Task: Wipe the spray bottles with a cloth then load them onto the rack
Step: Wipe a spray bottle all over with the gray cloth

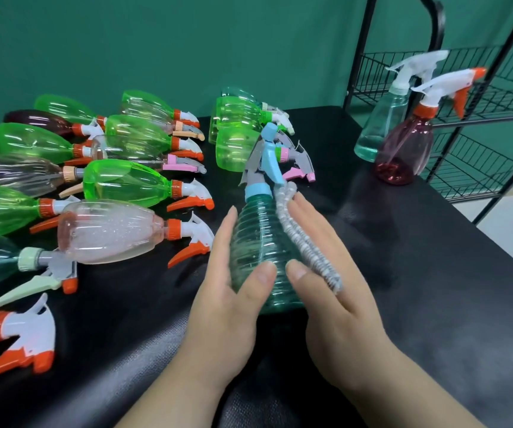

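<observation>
**Teal bottle stands upright between both hands, cloth on its right side**

The teal bottle [258, 242] is in the middle of the view, over the black table [403, 273]. Its long axis runs nearly upright, with the wide base low and towards the person. The blue and grey spray head is at the top, leaning slightly away. Which way the nozzle faces cannot be told.

The left hand [218, 304] grasps the bottle's left side. Its fingers lie straight up the ribbed wall and its thumb [261, 273] is hooked across the front.

The right hand [341, 304] clasps the opposite side over the grey cloth [304, 242]. The cloth is pinned between the nearly straight fingers and the bottle. The right thumb [295, 270] rests on the front, just beside the left thumb.

Many other bottles [125, 180] lie on their sides on the left of the table, heads pointing right. A plum bottle [403, 152] and a clear bottle [381, 125] stand at the table's far right, in front of the wire rack [496, 88].
</observation>
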